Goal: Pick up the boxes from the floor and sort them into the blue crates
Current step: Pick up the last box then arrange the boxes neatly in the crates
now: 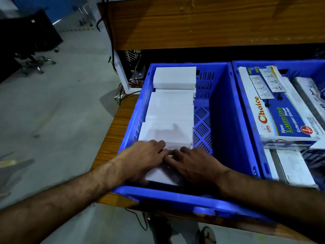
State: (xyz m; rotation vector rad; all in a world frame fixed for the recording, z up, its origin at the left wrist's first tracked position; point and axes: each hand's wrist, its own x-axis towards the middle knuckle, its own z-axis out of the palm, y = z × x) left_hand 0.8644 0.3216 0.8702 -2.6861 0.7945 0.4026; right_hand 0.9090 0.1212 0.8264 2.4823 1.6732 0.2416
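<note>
Fingers of the left hand (pixel 144 155) lie nearly straight and flat across the top of a plain white box (pixel 161 175), while the right hand (pixel 191 164) rests beside it on the same box, its fingers (pixel 175 153) also stretched out and pointing toward the left hand so that the fingertips of the two almost meet. Neither hand curls round the box as far as the view shows, though the thumbs are hidden and the box's near edge is partly covered, so a light hold underneath cannot be ruled out. This box sits at the near end of the left blue crate (pixel 225 120), just inside its front wall. Beyond it a row of white boxes (pixel 170 117) runs along the crate's left side to the far wall, each one overlapping the next, with the farthest box (pixel 175 76) standing highest. To the right of the row the crate's slotted floor (pixel 202 125) is bare. Touching this crate on its right is a second blue crate (pixel 249 110), which holds a long printed carton (pixel 281 110) reading "Choice" and "Lumino Power Extension Socket", lying on other cartons of the same kind. Both crates stand on a wooden table (pixel 114 131), under a wooden shelf (pixel 202 22). Black cables (pixel 112 50) hang down at the table's left end, and a chair base with castors (pixel 35 64) stands on the grey floor (pixel 58 111) well to the left.
</note>
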